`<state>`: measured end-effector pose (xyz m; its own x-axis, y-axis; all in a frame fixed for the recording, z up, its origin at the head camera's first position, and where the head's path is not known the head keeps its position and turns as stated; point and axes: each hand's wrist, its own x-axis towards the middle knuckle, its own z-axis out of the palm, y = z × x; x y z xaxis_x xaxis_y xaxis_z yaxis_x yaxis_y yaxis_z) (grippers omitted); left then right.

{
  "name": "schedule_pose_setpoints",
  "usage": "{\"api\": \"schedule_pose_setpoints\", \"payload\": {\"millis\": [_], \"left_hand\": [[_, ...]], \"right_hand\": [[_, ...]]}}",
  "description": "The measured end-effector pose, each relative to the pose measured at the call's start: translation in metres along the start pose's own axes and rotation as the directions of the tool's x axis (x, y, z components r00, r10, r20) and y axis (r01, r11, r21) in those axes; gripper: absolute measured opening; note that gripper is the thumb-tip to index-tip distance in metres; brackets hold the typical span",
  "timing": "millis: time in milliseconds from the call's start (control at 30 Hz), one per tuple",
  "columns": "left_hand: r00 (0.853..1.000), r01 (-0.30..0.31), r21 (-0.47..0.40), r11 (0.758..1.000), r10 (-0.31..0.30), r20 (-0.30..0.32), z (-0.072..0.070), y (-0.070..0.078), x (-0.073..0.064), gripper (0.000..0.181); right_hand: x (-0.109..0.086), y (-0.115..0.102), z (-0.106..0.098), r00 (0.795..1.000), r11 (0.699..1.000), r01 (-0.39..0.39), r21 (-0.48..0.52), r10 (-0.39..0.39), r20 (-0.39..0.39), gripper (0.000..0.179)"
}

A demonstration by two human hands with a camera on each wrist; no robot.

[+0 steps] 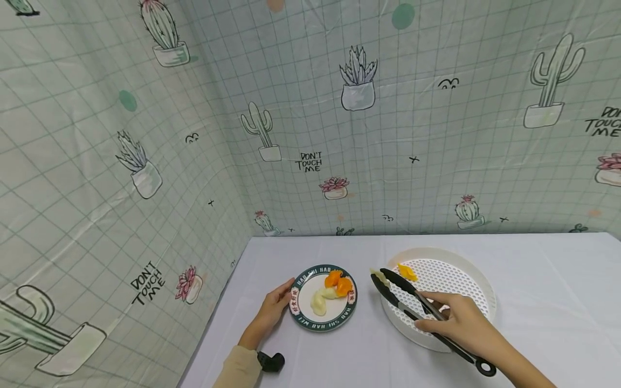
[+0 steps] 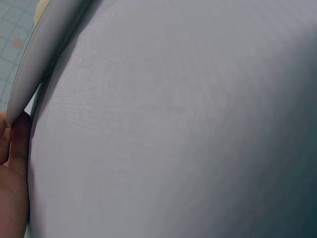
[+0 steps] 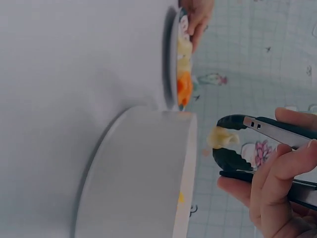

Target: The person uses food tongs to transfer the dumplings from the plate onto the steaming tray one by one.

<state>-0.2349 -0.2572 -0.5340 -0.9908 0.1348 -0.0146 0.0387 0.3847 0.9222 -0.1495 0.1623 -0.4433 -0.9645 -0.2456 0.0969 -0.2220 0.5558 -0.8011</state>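
Observation:
My left hand (image 1: 273, 308) holds the left rim of a small round plate (image 1: 304, 320) with a dark green lettered border. In the left wrist view, fingers (image 2: 19, 144) meet the edge of the plate. Two orange pieces (image 1: 344, 286) and pale yellow-green pieces (image 1: 318, 303) lie on it; their exact kind is unclear. My right hand (image 1: 461, 322) grips black-tipped tongs (image 1: 432, 310). Between the tong tips a pale yellow piece (image 3: 221, 137) is pinched, raised over the left edge of a white perforated round tray (image 1: 448, 345). One yellow-orange piece (image 1: 407, 272) lies in the tray.
A white cloth (image 1: 349, 366) covers the table. Beside the left sleeve sits a small black object (image 1: 271, 362), apparently part of the wrist camera. Behind and to the left hangs a grid-patterned curtain (image 1: 291, 64) with cactus drawings.

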Motion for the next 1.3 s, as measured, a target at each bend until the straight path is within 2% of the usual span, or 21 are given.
{"api": "schedule_pose_setpoints", "payload": {"millis": [300,633,867,1133,1300], "left_hand": [[1.000,-0.002,0.011,1.000,0.002,0.000,-0.001,0.001,-0.001,0.045],[1.000,-0.020,-0.022,1.000,0.020,0.003,-0.001,0.004,-0.003,0.044],[1.000,-0.011,-0.001,1.000,0.011,0.007,-0.001,0.003,-0.002,0.045],[1.000,0.004,-0.022,1.000,-0.004,0.010,-0.001,0.003,-0.002,0.045],[1.000,-0.011,0.009,1.000,0.010,0.023,-0.002,0.002,-0.002,0.045]], "right_hand": [[-0.002,0.018,-0.006,1.000,0.999,0.008,-0.047,-0.008,-0.010,0.064],[0.001,0.036,-0.009,0.999,0.993,0.036,-0.108,-0.038,-0.017,0.063],[0.003,0.042,-0.009,0.999,0.993,0.034,-0.117,-0.035,-0.010,0.063],[0.003,0.045,-0.006,0.998,0.991,0.048,-0.127,-0.053,-0.031,0.063],[0.004,0.045,-0.006,0.998,0.990,0.052,-0.128,-0.055,-0.019,0.065]]}}
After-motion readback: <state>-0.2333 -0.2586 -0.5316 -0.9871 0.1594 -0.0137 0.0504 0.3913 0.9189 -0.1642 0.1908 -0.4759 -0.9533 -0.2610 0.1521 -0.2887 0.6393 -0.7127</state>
